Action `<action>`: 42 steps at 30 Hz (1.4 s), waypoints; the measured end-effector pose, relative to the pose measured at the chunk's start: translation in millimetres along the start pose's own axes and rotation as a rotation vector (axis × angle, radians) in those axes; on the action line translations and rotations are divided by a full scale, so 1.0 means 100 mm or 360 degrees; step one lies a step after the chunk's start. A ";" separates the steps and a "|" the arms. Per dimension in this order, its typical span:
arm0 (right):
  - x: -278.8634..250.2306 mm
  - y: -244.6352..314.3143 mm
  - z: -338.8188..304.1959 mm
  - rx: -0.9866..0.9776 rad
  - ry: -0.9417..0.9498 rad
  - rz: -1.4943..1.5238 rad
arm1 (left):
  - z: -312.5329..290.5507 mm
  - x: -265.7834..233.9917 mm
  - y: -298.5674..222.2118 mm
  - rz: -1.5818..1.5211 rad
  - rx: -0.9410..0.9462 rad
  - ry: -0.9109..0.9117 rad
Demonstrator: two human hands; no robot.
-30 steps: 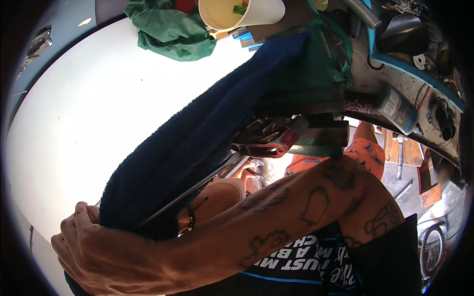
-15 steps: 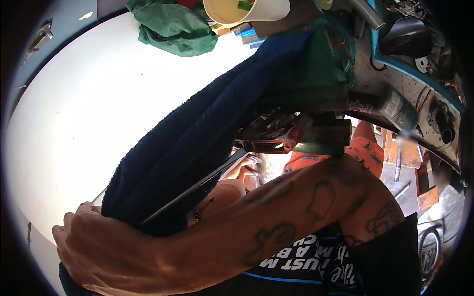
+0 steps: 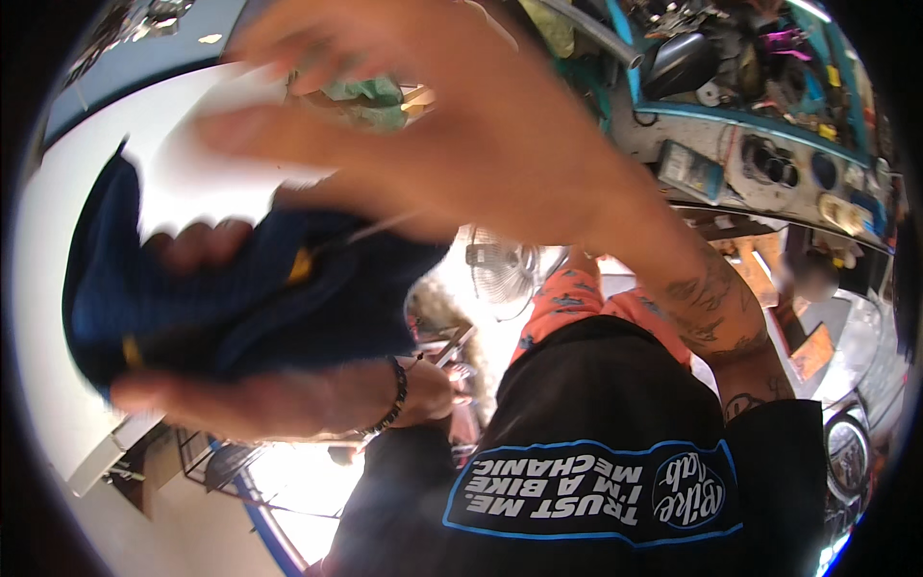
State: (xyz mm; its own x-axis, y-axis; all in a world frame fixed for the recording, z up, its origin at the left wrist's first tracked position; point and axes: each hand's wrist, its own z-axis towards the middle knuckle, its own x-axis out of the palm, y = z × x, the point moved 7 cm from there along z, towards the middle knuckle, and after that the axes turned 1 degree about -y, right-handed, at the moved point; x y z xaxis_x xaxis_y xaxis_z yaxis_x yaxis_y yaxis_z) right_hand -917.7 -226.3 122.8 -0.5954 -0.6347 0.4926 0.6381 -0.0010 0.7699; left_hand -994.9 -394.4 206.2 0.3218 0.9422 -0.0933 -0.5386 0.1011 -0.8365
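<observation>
A navy towel [image 3: 231, 322] with small yellow marks hangs bunched in my left hand [image 3: 279, 394], at the left. The thumb lies along its near edge, and fingertips show over its far side. A dark beaded bracelet [image 3: 396, 399] circles that wrist. My tattooed right arm reaches across from the right. Above the towel, my right hand [image 3: 433, 135] is blurred by motion, its thumb and fingers spread apart with nothing visible between them. The forearm and hand cover part of the towel and the white surface behind.
A broad white surface [image 3: 82, 192] spans the left. Behind my right hand lies a green cloth [image 3: 370, 101]. A bench with a blue edge [image 3: 750, 120] runs along the right, holding a grey-teal container [image 3: 690, 171] and several parts. A fan [image 3: 505, 269] stands beyond my body.
My right hand has left the towel at lower left and swung up and away. The towel, stretched long before, is now bunched in my left hand. My view has shifted, showing the fan.
</observation>
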 end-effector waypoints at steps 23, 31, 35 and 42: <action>0.83 0.77 -0.34 -0.0557 0.0024 -0.0647 | 0.22 -1.41 1.35 0.0049 -0.0662 0.0298; 0.83 0.71 -0.10 -0.0088 0.0519 0.0121 | -1.59 -0.91 2.23 -0.0191 -0.1183 0.1419; 0.89 0.95 -0.04 -0.0283 0.0202 -0.1242 | -1.96 -0.66 2.44 -0.0112 -0.0986 0.1736; 1.22 1.24 0.11 0.0728 0.0700 -0.3536 | -2.31 -0.22 2.67 -0.0135 -0.0868 0.1882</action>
State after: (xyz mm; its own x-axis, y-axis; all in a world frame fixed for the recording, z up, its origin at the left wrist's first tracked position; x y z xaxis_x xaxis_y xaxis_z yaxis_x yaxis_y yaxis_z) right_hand -917.0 -295.3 283.0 0.1735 0.0321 -0.9843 -0.7737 -0.6140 -0.1564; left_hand -966.0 -462.2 -139.9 0.9755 0.0611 -0.2116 -0.1892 -0.2589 -0.9472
